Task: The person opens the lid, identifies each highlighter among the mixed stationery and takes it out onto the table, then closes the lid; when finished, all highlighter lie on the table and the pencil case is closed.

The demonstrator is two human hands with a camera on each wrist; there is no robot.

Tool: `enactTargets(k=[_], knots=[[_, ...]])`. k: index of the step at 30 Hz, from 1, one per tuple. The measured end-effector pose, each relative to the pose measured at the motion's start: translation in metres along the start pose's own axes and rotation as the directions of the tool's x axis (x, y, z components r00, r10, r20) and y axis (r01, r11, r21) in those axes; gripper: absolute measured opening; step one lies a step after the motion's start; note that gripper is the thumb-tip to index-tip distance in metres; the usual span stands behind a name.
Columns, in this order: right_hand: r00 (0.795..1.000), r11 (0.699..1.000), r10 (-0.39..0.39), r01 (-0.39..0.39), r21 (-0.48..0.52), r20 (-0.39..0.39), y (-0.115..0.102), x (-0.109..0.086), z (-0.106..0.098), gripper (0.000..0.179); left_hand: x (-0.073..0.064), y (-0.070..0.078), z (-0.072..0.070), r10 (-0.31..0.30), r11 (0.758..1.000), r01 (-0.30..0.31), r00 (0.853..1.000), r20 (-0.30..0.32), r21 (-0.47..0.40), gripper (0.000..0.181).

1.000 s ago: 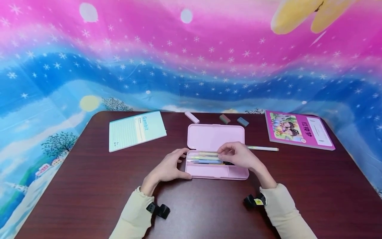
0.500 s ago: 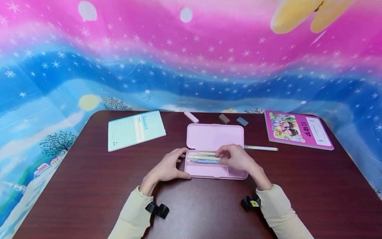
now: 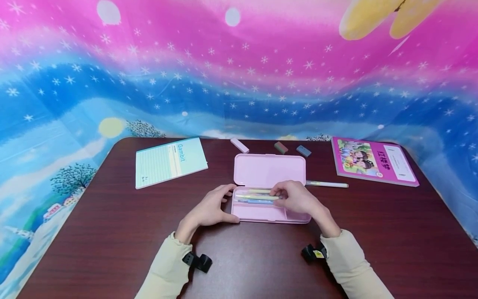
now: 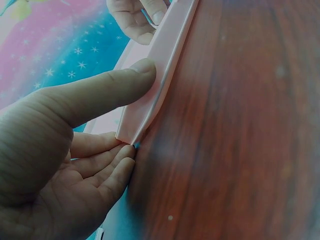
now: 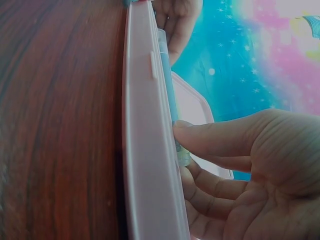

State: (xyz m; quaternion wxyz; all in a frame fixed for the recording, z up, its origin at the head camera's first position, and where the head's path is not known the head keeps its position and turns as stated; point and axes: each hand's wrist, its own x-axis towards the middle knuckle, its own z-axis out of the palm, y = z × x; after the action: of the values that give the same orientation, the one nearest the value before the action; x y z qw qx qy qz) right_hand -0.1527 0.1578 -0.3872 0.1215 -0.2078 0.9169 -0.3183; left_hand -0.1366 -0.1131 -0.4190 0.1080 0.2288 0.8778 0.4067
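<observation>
A pink pencil case (image 3: pixel 258 213) lies with its lid (image 3: pixel 269 170) tipped back. My left hand (image 3: pixel 210 207) grips its left end, thumb on the front wall and fingers at the back corner, as the left wrist view confirms along the case's side (image 4: pixel 155 90). Several pens (image 3: pixel 255 202) lie lengthwise in the back compartment. My right hand (image 3: pixel 296 197) reaches in over the right half. In the right wrist view, its thumb and fingers pinch the end of a pen (image 5: pixel 170 82) just above the case rim. The right hand hides the pens' right ends in the head view.
A white pen (image 3: pixel 330 185) lies right of the lid. Behind the case are a pink-white eraser (image 3: pixel 240 145), a green-brown eraser (image 3: pixel 281 147) and a blue-grey one (image 3: pixel 304 150). A mint notebook (image 3: pixel 171 163) is at left, a magenta book (image 3: pixel 374 161) at right.
My right hand has shifted slightly left over the pens and now covers the dark pen end seen earlier. The pens have moved a little. My left hand stays on the case.
</observation>
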Motion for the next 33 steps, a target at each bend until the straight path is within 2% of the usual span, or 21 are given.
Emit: enactTargets(k=[14, 21, 25, 29, 33], knots=[[0.999, 0.999, -0.033, 0.034, 0.030, -0.025, 0.002, -0.001, -0.002, 0.010, 0.000, 0.000, 0.000, 0.003, 1.000, -0.003, 1.000, -0.004, -0.004, 0.080], [0.994, 0.994, -0.096, 0.099, 0.047, -0.052, 0.009, -0.001, -0.005, 0.006, -0.001, -0.001, -0.001, -0.008, 1.000, 0.008, 1.000, 0.002, -0.001, 0.080], [0.994, 0.980, -0.083, 0.093, 0.174, -0.067, 0.010, 0.000, -0.007, 0.007, -0.001, -0.002, -0.002, -0.005, 1.000, 0.005, 1.000, 0.005, 0.000, 0.079], [0.997, 0.939, -0.020, 0.046, 0.340, -0.078, 0.007, -0.001, -0.009, 0.011, 0.000, -0.002, -0.001, 0.011, 1.000, -0.011, 1.000, 0.006, -0.001, 0.076], [0.996, 0.912, 0.042, -0.004, 0.410, -0.083, 0.008, -0.003, -0.011, 0.015, 0.001, -0.003, -0.001, 0.013, 1.000, -0.013, 1.000, 0.011, 0.004, 0.076]])
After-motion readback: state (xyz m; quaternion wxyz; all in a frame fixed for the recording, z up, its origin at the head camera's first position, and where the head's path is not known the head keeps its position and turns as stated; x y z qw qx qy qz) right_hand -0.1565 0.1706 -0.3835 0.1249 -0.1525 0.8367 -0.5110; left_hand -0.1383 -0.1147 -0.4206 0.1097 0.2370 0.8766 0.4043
